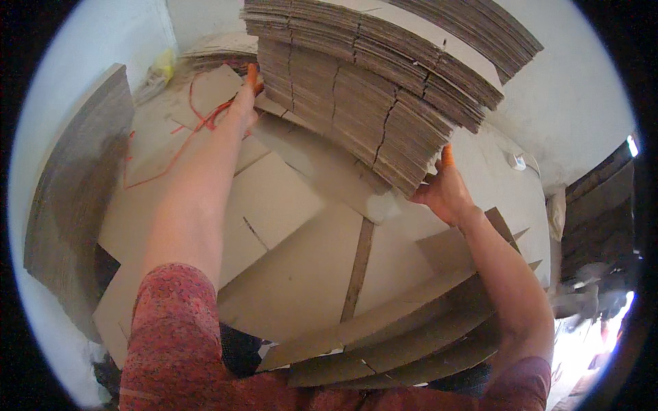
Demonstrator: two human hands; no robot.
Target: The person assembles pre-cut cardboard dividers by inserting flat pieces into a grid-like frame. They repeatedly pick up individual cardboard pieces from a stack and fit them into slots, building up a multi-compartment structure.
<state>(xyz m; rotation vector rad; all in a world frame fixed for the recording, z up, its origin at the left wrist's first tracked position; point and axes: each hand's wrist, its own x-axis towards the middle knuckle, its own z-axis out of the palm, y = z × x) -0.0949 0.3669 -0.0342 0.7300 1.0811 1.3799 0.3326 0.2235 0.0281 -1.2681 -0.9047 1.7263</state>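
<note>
A tall stack of flat cardboard sheets (354, 103), with dark slots running down its edge, stands in front of me. My left hand (251, 92) is at its left end, an orange cover on a finger; part of that hand is hidden. At the lower right corner, my right hand (444, 187) grips the stack with its fingers around the edge, and it also has an orange finger cover. Loose cardboard sheets (272, 195) lie flat below my arms. Several bent cardboard sheets (390, 334) rest close against my body.
Another cardboard stack (478, 36) rises behind at the top right. On the left a brown board (77, 205) leans by the wall. Red strapping (169, 167) lies loosely over the sheets, near a yellow plastic bag (164, 67). A white socket (517, 162) with a cable is at the right.
</note>
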